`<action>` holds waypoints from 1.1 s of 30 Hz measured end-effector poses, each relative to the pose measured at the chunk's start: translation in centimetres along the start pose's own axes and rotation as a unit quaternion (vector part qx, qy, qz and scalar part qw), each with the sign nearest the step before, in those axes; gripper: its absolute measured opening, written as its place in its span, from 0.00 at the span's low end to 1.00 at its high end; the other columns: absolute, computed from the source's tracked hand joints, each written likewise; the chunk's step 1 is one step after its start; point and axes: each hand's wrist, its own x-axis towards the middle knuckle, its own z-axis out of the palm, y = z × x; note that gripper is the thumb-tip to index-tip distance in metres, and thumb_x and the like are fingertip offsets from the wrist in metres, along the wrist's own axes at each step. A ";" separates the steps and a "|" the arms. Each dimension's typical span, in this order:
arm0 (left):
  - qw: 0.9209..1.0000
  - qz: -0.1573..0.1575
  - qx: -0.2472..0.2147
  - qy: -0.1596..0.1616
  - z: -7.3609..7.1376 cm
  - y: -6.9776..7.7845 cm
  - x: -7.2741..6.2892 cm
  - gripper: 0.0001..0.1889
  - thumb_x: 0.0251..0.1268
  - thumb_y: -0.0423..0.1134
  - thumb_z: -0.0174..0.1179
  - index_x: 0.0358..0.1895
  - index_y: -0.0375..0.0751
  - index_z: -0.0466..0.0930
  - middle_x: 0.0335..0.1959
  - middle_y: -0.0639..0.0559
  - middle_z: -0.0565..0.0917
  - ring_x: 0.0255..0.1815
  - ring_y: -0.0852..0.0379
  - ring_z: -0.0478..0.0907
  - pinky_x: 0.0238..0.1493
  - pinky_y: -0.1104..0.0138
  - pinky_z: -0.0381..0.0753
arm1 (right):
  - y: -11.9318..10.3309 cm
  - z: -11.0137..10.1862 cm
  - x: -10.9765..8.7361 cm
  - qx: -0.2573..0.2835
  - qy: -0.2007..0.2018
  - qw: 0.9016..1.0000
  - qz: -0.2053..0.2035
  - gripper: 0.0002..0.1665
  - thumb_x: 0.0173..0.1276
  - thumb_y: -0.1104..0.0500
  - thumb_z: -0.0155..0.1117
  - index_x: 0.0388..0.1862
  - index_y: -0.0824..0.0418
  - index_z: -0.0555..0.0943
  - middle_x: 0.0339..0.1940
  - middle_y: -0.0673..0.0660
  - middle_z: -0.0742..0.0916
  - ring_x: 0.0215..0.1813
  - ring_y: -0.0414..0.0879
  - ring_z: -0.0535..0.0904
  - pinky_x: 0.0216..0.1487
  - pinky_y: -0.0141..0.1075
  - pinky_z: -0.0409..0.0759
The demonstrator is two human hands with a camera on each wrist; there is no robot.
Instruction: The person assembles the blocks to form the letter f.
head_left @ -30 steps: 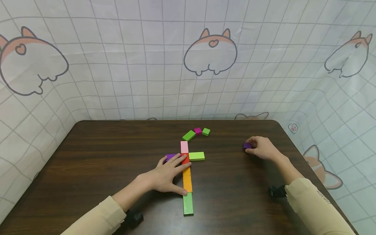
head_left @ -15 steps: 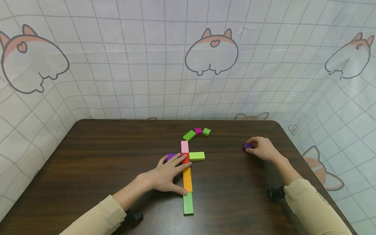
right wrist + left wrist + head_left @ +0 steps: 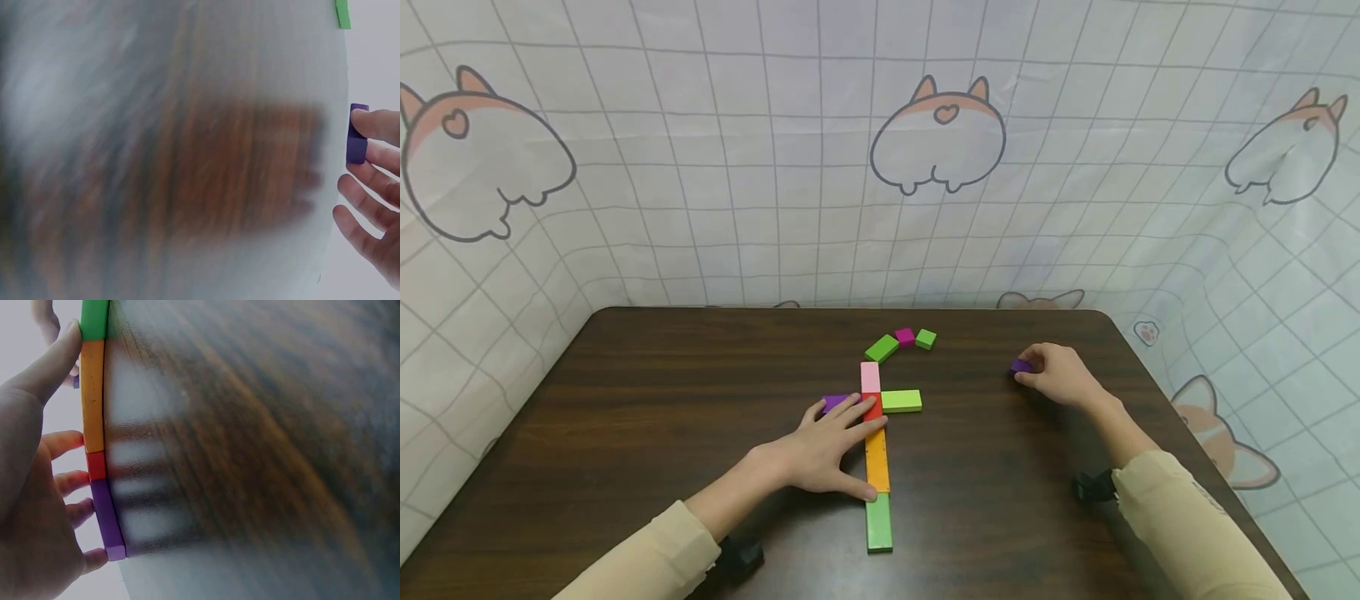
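My left hand (image 3: 816, 454) lies with spread, fairly straight fingers over a cross of blocks. Its fingertips touch the purple block (image 3: 109, 519), the red block (image 3: 96, 465) and the orange block (image 3: 877, 467); the thumb rests near where orange meets the long green block (image 3: 879, 525). A pink block (image 3: 869, 377) tops the column, and a lime block (image 3: 902, 402) sticks out to the right of the red one. Over on the right, my right hand (image 3: 1060, 375) pinches a small purple block (image 3: 357, 150) between thumb and fingers, close to the tabletop.
A slanted green block (image 3: 882, 348), a magenta block (image 3: 905, 337) and a small green block (image 3: 926, 339) curve rightward beyond the pink one. The dark wooden table (image 3: 662, 375) meets a white patterned curtain (image 3: 737, 167) at its far edge.
My right hand has shifted slightly left with the purple block, after holding still between the two earlier frames. The left hand and the laid blocks stay put.
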 end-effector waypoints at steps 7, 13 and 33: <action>1.000 -0.001 -0.003 -0.001 0.1 0.0 -0.1 0.53 0.58 0.75 0.62 0.83 0.54 0.56 0.84 0.48 0.50 0.84 0.44 0.41 0.72 0.31 0.40 | -1.4 0.3 0.9 0.008 0.008 1.000 -0.005 0.20 0.68 0.58 0.73 0.50 0.72 0.83 0.40 0.61 0.87 0.40 0.53 0.80 0.45 0.51 0.78; 1.000 0.000 -0.005 -0.004 0.3 0.0 -0.1 0.53 0.58 0.75 0.62 0.83 0.54 0.56 0.84 0.48 0.50 0.84 0.44 0.41 0.72 0.31 0.40 | -2.3 0.9 1.8 0.013 0.014 1.000 -0.010 0.19 0.68 0.58 0.72 0.50 0.71 0.83 0.40 0.60 0.87 0.40 0.52 0.81 0.45 0.51 0.79; 1.000 0.006 -0.003 0.004 0.2 -0.2 0.0 0.53 0.58 0.74 0.62 0.83 0.53 0.57 0.84 0.47 0.51 0.83 0.43 0.42 0.72 0.31 0.41 | -6.7 1.9 4.7 0.020 0.028 0.999 0.007 0.20 0.68 0.55 0.72 0.50 0.68 0.83 0.40 0.59 0.88 0.41 0.51 0.83 0.43 0.48 0.81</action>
